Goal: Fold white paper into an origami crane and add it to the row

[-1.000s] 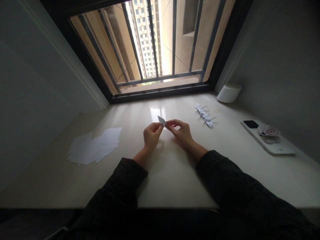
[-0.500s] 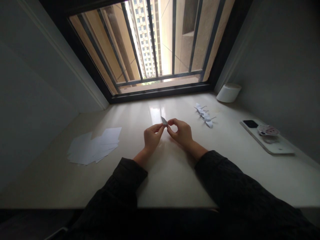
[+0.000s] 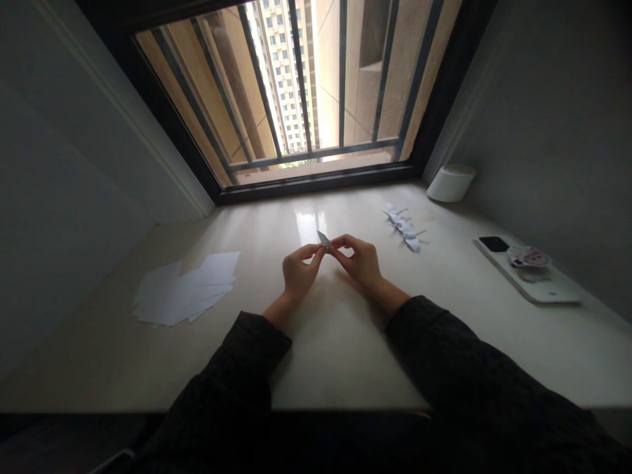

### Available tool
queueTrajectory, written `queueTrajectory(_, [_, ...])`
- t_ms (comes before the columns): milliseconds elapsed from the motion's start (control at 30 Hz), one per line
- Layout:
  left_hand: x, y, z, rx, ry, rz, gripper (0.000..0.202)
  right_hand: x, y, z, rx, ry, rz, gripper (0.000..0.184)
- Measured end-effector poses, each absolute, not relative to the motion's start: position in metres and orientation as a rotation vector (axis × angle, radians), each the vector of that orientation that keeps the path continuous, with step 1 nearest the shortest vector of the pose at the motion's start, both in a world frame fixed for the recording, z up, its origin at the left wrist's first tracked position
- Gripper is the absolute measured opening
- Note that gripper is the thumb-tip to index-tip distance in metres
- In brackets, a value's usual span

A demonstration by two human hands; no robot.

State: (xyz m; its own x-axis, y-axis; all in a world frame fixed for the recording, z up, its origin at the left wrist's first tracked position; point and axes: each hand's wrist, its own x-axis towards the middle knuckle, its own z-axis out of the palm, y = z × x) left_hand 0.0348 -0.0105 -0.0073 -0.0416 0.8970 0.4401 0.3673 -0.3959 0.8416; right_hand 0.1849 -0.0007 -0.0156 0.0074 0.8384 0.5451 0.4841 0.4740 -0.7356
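Observation:
A small folded piece of white paper [image 3: 324, 239] is held just above the middle of the pale table [image 3: 345, 342]. My left hand [image 3: 299, 271] pinches its near side with thumb and fingers. My right hand [image 3: 361, 262] pinches it from the right, fingertips meeting the left hand's. Both forearms in dark sleeves reach in from the near edge.
A loose stack of white paper sheets [image 3: 185, 288] lies at the left. Several folded paper cranes [image 3: 405, 228] sit at the back right. A white round container [image 3: 450, 183] stands by the window corner, and a phone [image 3: 526, 276] with a sticker lies at the right.
The folded paper has turned from a broader face to a narrower sliver between my fingertips. My right fingers have closed in on it. Both hands stay in the same place.

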Motion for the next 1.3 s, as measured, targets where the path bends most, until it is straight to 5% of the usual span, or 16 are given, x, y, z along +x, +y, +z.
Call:
queueTrajectory(400, [0.038, 0.002, -0.017, 1.299, 1.159, 1.474, 0.025, 0.179, 0.01, -0.024, -1.01, -1.358, 0.905, 0.029])
queueTrajectory(1300, [0.037, -0.011, -0.005, 1.649, 1.242, 1.604, 0.018, 0.17, 0.011, -0.031, -0.814, -1.214, 1.21, 0.036])
